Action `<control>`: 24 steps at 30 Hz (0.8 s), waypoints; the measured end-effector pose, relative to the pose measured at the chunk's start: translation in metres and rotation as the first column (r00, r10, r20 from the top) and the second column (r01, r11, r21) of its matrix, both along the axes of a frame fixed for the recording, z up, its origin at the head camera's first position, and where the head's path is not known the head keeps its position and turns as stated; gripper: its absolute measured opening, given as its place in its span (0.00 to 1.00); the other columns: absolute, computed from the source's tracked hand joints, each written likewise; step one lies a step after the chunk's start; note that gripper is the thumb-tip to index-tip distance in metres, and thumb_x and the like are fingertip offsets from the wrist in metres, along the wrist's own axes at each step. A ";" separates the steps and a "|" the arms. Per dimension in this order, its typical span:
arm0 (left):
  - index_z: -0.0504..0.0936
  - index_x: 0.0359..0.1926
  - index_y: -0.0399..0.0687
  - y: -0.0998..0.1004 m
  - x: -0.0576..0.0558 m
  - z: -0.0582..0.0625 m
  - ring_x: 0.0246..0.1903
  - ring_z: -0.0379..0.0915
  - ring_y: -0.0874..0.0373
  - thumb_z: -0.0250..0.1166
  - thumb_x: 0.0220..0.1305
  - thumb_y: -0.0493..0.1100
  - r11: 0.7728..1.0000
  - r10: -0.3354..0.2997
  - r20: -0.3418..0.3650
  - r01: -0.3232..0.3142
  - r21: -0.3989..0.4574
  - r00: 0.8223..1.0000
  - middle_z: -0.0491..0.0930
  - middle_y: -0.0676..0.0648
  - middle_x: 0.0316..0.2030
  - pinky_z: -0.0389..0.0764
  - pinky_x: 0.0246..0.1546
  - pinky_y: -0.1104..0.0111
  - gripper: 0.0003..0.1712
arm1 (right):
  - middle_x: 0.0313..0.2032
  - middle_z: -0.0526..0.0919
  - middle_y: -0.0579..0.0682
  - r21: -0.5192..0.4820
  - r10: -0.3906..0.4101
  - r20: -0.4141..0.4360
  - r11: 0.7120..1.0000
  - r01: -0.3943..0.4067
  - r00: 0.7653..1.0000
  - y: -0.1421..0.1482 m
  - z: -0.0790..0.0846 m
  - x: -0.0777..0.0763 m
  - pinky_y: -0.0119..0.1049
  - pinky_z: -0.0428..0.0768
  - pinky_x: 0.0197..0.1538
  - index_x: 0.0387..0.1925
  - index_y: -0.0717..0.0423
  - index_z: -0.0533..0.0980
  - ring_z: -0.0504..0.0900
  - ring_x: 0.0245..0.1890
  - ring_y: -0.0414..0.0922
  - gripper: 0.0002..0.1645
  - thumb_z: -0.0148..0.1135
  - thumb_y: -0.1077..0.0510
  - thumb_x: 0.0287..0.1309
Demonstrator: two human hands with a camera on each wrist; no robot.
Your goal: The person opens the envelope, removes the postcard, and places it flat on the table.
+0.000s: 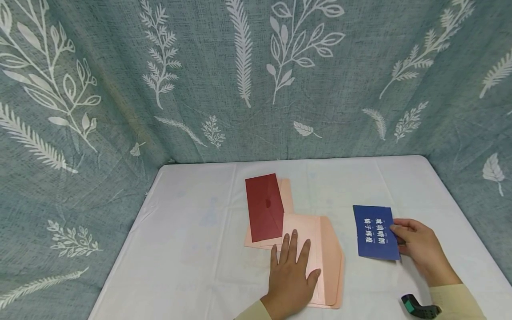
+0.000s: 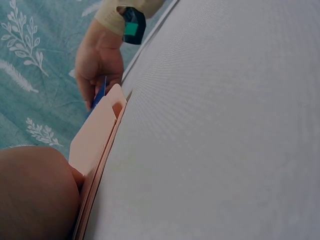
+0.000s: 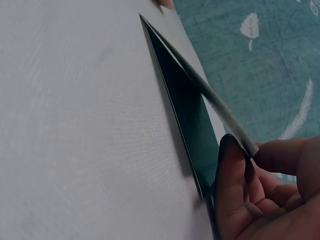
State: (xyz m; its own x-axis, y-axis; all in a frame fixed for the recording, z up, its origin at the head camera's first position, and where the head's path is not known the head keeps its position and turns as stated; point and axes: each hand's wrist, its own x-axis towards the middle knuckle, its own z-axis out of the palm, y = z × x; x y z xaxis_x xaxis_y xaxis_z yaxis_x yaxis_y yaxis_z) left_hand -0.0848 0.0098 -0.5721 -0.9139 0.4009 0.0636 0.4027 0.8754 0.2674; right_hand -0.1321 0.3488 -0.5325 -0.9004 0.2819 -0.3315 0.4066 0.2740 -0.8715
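Note:
My left hand (image 1: 292, 282) rests with spread, straight fingers on peach envelopes (image 1: 302, 229), whose flap lies out to the right. Just beyond them, a dark red envelope (image 1: 262, 213) lies over more peach paper. Off to the right, my right hand (image 1: 424, 249) pinches the near edge of a blue folded card (image 1: 374, 231) with white characters. In the right wrist view the card's (image 3: 185, 115) two leaves stand apart in a V, with the upper leaf between thumb and finger. The left wrist view shows the envelopes (image 2: 97, 137) edge-on as a thin stack.
A white cloth (image 1: 192, 231) covers the table. Green-blue curtains (image 1: 208, 80) with white leaf prints hang behind it and at both sides. A black device with a green patch (image 1: 418, 306) sits at my right wrist.

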 end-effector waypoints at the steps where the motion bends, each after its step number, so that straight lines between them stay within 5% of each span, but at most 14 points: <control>1: 0.62 0.86 0.51 0.000 0.000 0.000 0.84 0.40 0.40 0.56 0.82 0.65 1.000 0.000 0.001 0.000 0.001 1.000 0.46 0.37 0.86 0.52 0.75 0.35 0.42 | 0.43 0.85 0.51 0.004 -0.005 0.001 1.000 0.005 1.000 0.000 -0.001 0.000 0.38 0.86 0.37 0.73 0.74 0.68 0.82 0.37 0.41 0.29 0.55 0.56 0.84; 14: 0.62 0.86 0.51 0.000 0.000 0.001 0.84 0.39 0.40 0.56 0.82 0.65 1.000 -0.001 0.007 0.001 0.009 1.000 0.45 0.37 0.86 0.51 0.75 0.35 0.42 | 0.48 0.85 0.60 0.038 -0.102 0.004 0.994 0.102 0.995 0.004 0.000 0.005 0.36 0.88 0.38 0.71 0.72 0.69 0.85 0.35 0.39 0.28 0.52 0.54 0.86; 24: 0.62 0.86 0.51 0.000 0.000 0.000 0.84 0.39 0.41 0.56 0.82 0.65 1.000 0.001 0.010 -0.001 0.012 1.000 0.45 0.37 0.86 0.51 0.75 0.35 0.42 | 0.43 0.88 0.55 0.068 -0.086 -0.062 0.994 0.090 0.994 0.002 0.002 0.010 0.32 0.87 0.38 0.67 0.74 0.72 0.84 0.35 0.35 0.26 0.54 0.55 0.84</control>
State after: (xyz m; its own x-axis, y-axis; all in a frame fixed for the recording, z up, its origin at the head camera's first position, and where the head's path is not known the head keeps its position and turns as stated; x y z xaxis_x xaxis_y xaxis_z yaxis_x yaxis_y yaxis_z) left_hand -0.0849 0.0096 -0.5718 -0.9149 0.3993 0.0594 0.3991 0.8725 0.2819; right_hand -0.1217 0.3509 -0.5305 -0.8885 0.3815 -0.2550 0.3804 0.3015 -0.8743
